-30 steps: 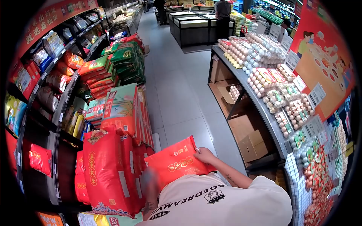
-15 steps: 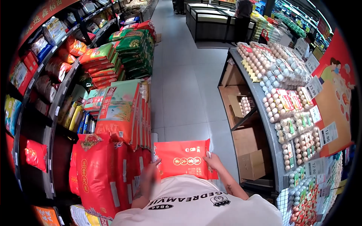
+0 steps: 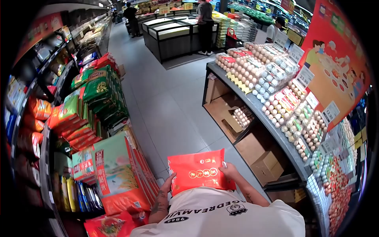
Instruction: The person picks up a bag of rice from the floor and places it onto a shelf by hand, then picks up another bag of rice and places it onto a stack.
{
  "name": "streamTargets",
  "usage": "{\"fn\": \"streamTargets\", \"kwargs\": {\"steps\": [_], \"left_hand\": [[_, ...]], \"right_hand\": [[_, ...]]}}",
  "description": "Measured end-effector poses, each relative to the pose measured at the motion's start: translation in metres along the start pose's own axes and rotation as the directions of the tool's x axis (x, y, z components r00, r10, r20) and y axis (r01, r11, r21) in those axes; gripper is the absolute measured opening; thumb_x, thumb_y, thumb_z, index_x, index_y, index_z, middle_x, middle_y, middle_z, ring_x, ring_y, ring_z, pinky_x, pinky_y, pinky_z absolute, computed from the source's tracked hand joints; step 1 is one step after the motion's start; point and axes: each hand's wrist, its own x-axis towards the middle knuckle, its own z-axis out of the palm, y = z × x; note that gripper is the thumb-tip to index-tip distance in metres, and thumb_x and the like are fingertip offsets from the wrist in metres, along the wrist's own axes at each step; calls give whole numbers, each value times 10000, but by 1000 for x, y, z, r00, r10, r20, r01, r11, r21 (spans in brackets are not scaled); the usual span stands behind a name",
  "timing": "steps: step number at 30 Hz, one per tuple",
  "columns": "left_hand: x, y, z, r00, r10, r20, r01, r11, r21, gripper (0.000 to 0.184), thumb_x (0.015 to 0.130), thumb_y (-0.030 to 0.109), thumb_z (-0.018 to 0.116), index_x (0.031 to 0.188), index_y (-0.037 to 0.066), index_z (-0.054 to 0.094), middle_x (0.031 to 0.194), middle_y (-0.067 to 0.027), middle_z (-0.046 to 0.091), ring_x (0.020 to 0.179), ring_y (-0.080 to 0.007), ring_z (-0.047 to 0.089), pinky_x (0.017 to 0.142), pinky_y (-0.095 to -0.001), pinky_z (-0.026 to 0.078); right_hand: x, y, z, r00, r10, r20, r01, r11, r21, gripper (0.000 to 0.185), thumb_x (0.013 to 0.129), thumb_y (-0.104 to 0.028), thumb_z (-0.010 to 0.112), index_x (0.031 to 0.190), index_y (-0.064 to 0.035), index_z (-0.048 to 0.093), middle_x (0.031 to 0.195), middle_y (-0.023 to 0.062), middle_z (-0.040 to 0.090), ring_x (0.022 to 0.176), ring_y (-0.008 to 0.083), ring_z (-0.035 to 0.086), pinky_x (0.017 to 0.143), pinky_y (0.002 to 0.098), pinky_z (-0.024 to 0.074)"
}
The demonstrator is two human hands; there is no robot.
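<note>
Item held: one flat rectangular red plastic bag point(image 3: 199, 170), gold characters in linked rings on its face, located in front of the wearer's white printed shirt point(image 3: 237, 219), which lies at six o'clock from it. Hands: set apart, both clamped on the bag, left hand point(image 3: 169, 182) at its nine o'clock edge, right hand point(image 3: 229, 170) at its three o'clock edge. Surroundings, taken from the bag: at nine o'clock, a large upright mint-and-red plastic sack point(image 3: 118, 166); at eight, a crumpled, glossy red sack point(image 3: 110, 227); at ten, stacked bulging green sacks point(image 3: 100, 91). These bound one side of the smooth grey tiled floor point(image 3: 158, 106). Bounding the other, at one to two o'clock, a grey-edged curved display table point(image 3: 294, 160) bearing rounded eggs in clear ribbed cartons point(image 3: 290, 100); at three, an open brown cardboard box point(image 3: 268, 168) under it. Near twelve, across the aisle's far end, a black-framed angular bin point(image 3: 164, 49), a person point(image 3: 205, 19) standing beside it. At two, a flat red illustrated board point(image 3: 339, 59).
</note>
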Motion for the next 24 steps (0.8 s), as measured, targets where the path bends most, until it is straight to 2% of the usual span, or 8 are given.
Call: {"fn": "streamTargets", "kwargs": {"steps": [4,7,11,12,17,18,21,24], "left_hand": [[20,17,-32,999,30,28,-26,989,-147,530,820,363,569,1224,45,440,1157,-73,550,1020,-195,547,875,-342,444],[28,40,-52,999,51,14,-48,983,-175,531,812,375,577,1214,51,450,1148,-72,553,1021,-200,543,875,-348,442],[26,64,-68,990,97,-102,-119,961,-248,548,800,392,584,1207,48,458,1141,-76,555,1014,-212,543,874,-350,440],[25,70,-70,983,116,-140,-149,954,-260,552,797,396,586,1206,47,460,1138,-77,558,1007,-215,546,873,-350,441],[26,119,-77,953,135,-273,-227,912,-341,578,790,427,569,1210,47,457,1126,-105,568,983,-257,564,869,-393,447],[16,142,-55,943,185,-277,-271,911,-312,605,795,472,527,1222,51,447,1162,-120,545,1018,-285,549,890,-412,436],[32,177,-50,954,229,-192,-292,849,-440,637,804,504,482,1247,50,422,1211,-130,509,1061,-304,524,919,-419,417],[42,226,-18,912,311,-266,-390,859,-332,663,815,523,452,1276,50,390,1252,-139,472,1109,-310,488,946,-418,395]], "right_hand": [[35,-33,23,984,-162,-71,157,985,-66,304,773,-284,588,839,12,565,715,136,606,607,209,574,568,341,457],[50,-79,25,997,-72,-14,72,997,-41,333,746,-298,587,727,34,557,656,192,584,624,316,587,585,378,453],[98,-113,42,971,-238,4,236,959,-158,359,739,-331,566,753,27,545,730,208,595,715,336,591,655,386,450],[107,-130,42,976,-207,69,215,965,-147,359,740,-338,556,764,19,540,765,216,596,752,351,583,693,392,446],[209,-175,74,901,-372,221,415,889,-196,352,755,-337,568,802,10,544,749,218,588,744,350,586,660,406,443],[227,-193,77,885,-393,250,439,882,-170,350,757,-336,567,803,10,540,739,219,585,743,351,586,660,407,442],[266,-250,69,823,-439,361,505,856,-109,335,768,-324,558,805,7,525,708,214,579,712,355,585,641,414,442],[302,-302,47,848,-323,419,404,907,-117,322,770,-307,555,791,11,512,679,206,572,666,357,579,613,422,440]]}}
